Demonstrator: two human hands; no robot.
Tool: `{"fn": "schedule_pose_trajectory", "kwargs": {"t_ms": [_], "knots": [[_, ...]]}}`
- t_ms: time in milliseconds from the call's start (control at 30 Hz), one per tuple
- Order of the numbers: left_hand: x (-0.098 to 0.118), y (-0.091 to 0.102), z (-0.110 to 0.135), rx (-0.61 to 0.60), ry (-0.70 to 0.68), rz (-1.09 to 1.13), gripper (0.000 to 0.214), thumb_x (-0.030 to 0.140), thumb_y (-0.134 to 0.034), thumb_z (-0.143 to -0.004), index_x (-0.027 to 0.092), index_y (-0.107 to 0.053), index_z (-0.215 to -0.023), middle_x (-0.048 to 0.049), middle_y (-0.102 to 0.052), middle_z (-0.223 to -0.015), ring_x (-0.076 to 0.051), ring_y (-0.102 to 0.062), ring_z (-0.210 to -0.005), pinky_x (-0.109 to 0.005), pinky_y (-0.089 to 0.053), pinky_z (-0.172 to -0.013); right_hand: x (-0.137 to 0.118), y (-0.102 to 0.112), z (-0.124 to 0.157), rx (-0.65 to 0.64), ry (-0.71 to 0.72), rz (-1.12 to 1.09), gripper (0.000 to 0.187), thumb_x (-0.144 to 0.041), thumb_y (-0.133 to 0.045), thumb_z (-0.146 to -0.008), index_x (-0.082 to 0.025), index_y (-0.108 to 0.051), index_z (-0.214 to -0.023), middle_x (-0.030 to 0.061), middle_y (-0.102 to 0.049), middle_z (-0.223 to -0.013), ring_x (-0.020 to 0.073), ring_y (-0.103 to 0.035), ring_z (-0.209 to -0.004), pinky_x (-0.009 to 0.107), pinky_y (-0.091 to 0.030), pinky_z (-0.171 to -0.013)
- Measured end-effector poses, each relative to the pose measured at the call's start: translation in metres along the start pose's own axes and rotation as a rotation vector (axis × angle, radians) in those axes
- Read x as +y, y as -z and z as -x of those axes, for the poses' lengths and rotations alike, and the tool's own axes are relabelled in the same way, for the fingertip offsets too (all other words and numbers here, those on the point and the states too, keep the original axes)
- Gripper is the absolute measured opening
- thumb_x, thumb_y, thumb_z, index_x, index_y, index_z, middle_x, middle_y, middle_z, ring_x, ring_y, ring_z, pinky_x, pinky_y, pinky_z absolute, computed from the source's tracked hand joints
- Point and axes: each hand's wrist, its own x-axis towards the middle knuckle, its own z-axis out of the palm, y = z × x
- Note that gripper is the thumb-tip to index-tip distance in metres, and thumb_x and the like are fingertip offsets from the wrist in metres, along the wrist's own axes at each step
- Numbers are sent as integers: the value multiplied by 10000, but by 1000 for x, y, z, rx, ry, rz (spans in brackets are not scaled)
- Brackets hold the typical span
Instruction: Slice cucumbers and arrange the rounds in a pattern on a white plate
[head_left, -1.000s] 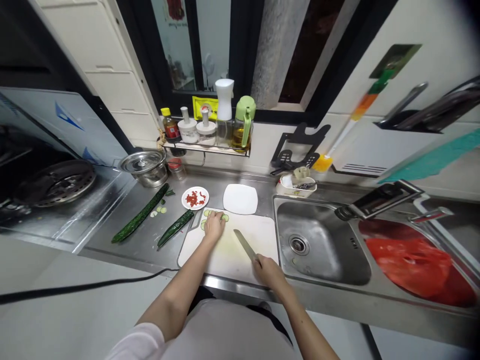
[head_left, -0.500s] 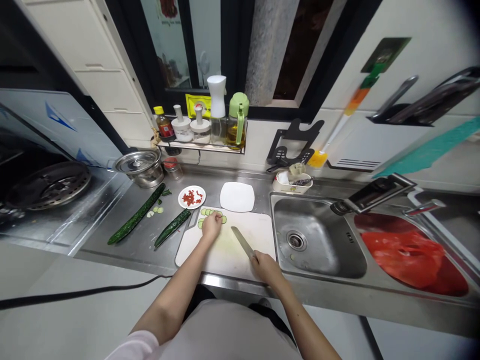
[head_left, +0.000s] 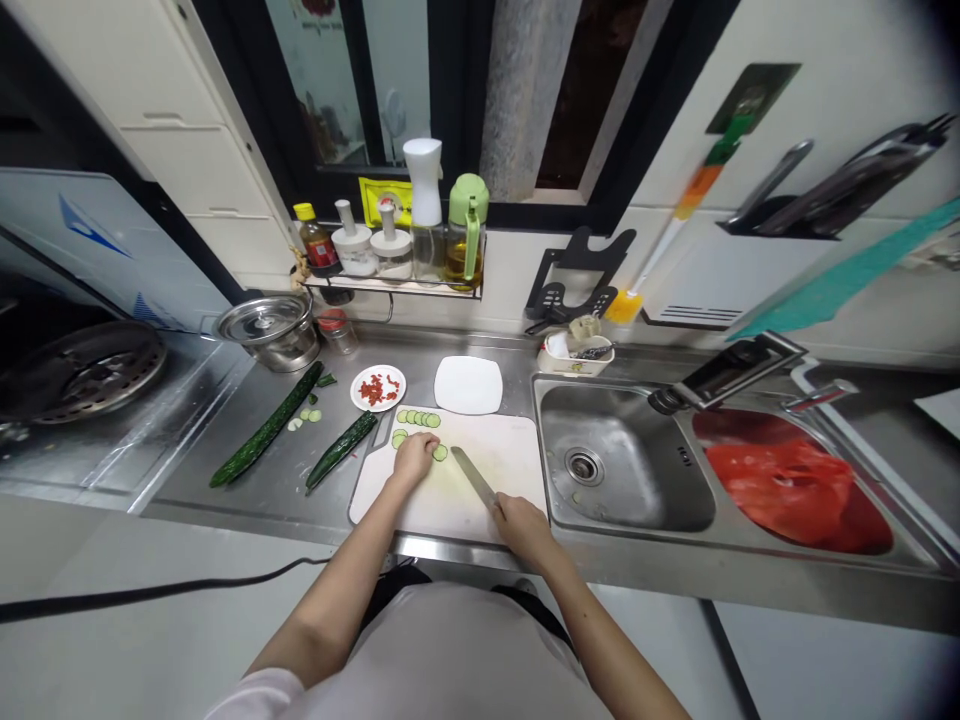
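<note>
The right hand (head_left: 523, 527) has its grip closed around the handle of a knife (head_left: 474, 478), whose blade slants across the white cutting board (head_left: 476, 505), tip toward the far left. Whether the blade touches the board, I cannot tell. The left hand (head_left: 415, 458) is over the left half of the board, fingers curled and drawn together; whether its grip pinches a slice is hidden. Just to the right of its fingertips lies 1 loose cucumber slice (head_left: 440, 453), near the knife tip. Beyond the hand, a row of overlapping slices (head_left: 420, 419) runs along the board's far left part, with more partly showing behind the hand.

To the left, on the steel surface (head_left: 202, 430), lie 2 dark green cucumbers: the shorter cucumber (head_left: 341, 453) just beside the board, the longer cucumber (head_left: 268, 427) farther out. Small cut pieces (head_left: 307, 418) sit between them. Past the board stand a round plate (head_left: 358, 403) of chopped red bits (head_left: 379, 388) and a bare white dish (head_left: 468, 386). A steel sink (head_left: 637, 480) adjoins on the right.
</note>
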Motion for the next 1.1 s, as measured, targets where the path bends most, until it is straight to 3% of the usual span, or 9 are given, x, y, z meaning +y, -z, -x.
{"fn": "schedule_pose_trajectory", "kwargs": {"t_ms": [600, 800, 1100], "knots": [[-6, -10, 12, 65, 24, -118, 261, 228, -554, -853, 204, -670, -1085, -78, -648, -1022, -201, -558, -1000, -293, -399, -893, -22, -3, -4, -46, 22, 36, 291, -192, -327, -943, -156, -586, -1072, 137, -686, -998, 232, -650, -964, 316, -433, -762], [-4, -10, 13, 64, 57, -135, 193, 250, -566, -849, 189, -680, -992, -80, -653, -995, -209, -562, -979, -295, -402, -855, -24, -5, -5, -48, 37, 45, 289, -144, -342, -924, -128, -582, -1085, 156, -683, -992, 244, -656, -958, 318, -449, -742], [-2, -9, 16, 71, 76, -149, 188, 257, -569, -851, 209, -673, -1000, -68, -650, -997, -206, -560, -986, -294, -397, -857, -27, -9, -6, -64, 25, 48, 294, -124, -333, -923, -121, -566, -1101, 167, -678, -1016, 241, -652, -977, 311, -449, -744]]}}
